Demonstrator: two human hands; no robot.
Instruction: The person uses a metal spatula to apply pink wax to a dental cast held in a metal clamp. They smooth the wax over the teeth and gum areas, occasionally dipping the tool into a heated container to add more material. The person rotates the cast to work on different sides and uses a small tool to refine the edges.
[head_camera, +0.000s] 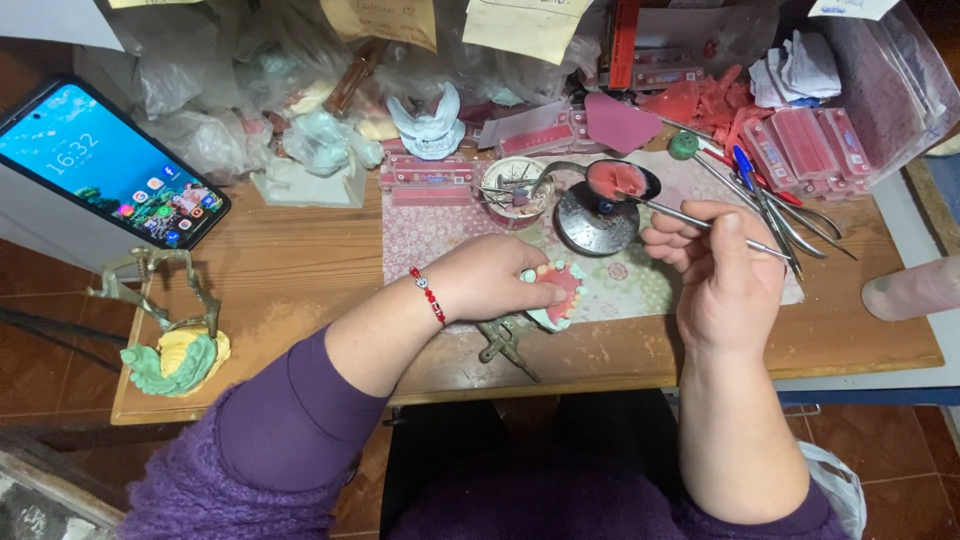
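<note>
Landmark: the patterned mat (440, 225) in the middle of the wooden table (300, 270).

Nearest, both forearms come up from the bottom edge in purple sleeves (270, 440). Left hand (490, 275) sits on the mat's near edge, red bead bracelet (428, 295) at the wrist, fingers closed around a denture model (558, 292) with pink gum, pale teeth and a green base. Model is at the mat's near edge, just above a metal articulator part (505, 342) that pokes out under the hand.

Right hand (715, 270) is over the mat's right half, pinching a thin metal tool (690, 218) between thumb and fingers, pencil style. Tool tip points left toward a spoon (620, 180) holding melted pink wax, which rests over a round metal burner (597, 222) on the mat.

Left of the mat, at the table's near left corner: another articulator (160, 290) with a yellow and green cast (180, 362).

On the mat's far edge: small cup (513, 190) of instruments. Right of the mat: loose metal tools (790, 215), a blue pen among them.

Beyond the mat: white plaster cast (430, 125), pink wax sheets (690, 100), pink tooth cards (800, 145), plastic bags (230, 80). Far left of the mat: phone (105, 165), screen lit, propped up.
</note>
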